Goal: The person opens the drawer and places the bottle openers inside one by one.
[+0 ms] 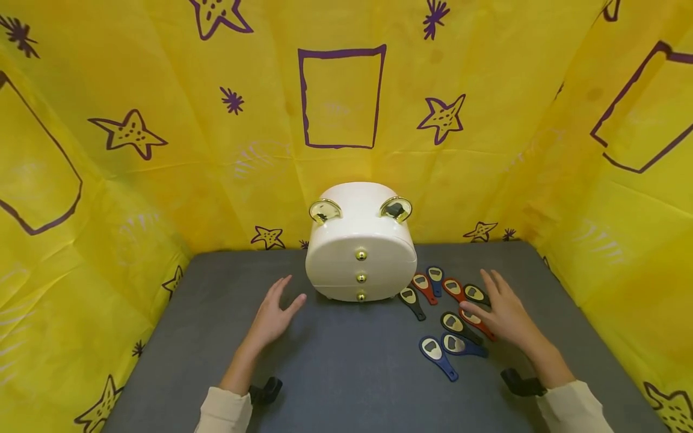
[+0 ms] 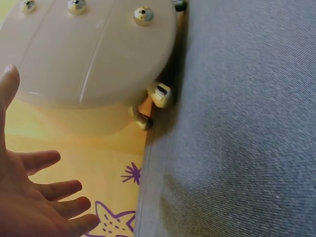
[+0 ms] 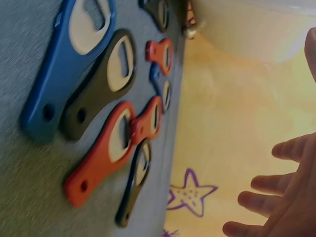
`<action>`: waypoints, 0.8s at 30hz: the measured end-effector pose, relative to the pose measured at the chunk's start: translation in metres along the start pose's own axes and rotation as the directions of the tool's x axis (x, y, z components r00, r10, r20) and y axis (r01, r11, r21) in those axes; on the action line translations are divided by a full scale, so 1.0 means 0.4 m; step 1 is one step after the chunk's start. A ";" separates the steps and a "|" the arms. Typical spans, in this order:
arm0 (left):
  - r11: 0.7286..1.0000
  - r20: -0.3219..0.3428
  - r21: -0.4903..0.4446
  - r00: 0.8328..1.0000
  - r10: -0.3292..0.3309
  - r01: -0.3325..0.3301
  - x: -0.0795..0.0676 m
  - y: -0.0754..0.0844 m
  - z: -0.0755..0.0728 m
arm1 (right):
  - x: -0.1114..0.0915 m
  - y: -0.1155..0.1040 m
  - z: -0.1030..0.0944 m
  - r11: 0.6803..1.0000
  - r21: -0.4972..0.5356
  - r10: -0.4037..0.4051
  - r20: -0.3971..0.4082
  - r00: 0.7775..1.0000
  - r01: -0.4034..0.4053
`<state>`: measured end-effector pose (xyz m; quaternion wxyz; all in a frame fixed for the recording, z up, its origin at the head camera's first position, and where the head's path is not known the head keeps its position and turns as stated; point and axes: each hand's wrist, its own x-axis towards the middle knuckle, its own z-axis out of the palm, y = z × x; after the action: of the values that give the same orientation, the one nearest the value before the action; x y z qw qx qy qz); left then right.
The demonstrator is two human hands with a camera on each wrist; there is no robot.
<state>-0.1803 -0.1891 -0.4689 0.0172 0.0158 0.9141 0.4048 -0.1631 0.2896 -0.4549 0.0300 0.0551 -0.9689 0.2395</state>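
bottle openers with shiny faces and long handles lay flat on the gray table, under and beside the wide-spread fingers of the right hand. three were red, three blue, three black. one white box with three gold knobs sat near the left hand, its fingers apart too.

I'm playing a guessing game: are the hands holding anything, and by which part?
Nothing is held: the left hand is empty near the white box, the right hand empty near the bottle openers.

Grey, apparently fabric tabletop: cabinet, bottle openers
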 end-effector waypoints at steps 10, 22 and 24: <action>0.996 -0.050 -0.086 0.998 0.022 -0.027 0.016 0.022 -0.007 | 0.024 -0.064 -0.013 0.991 0.136 -0.016 0.043 0.999 0.010; 0.972 -0.099 -0.211 0.992 0.083 -0.102 0.032 0.062 -0.015 | 0.048 -0.140 -0.026 0.957 0.273 -0.098 -0.009 0.995 0.097; 0.968 -0.098 -0.229 0.992 0.085 -0.105 0.034 0.068 -0.013 | 0.051 -0.152 -0.023 0.949 0.293 -0.115 -0.010 0.993 0.112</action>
<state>-0.1937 -0.1741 -0.4455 -0.0407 0.0396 0.8582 0.5102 -0.1757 0.2387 -0.4169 0.0318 0.1154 -0.9180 0.3782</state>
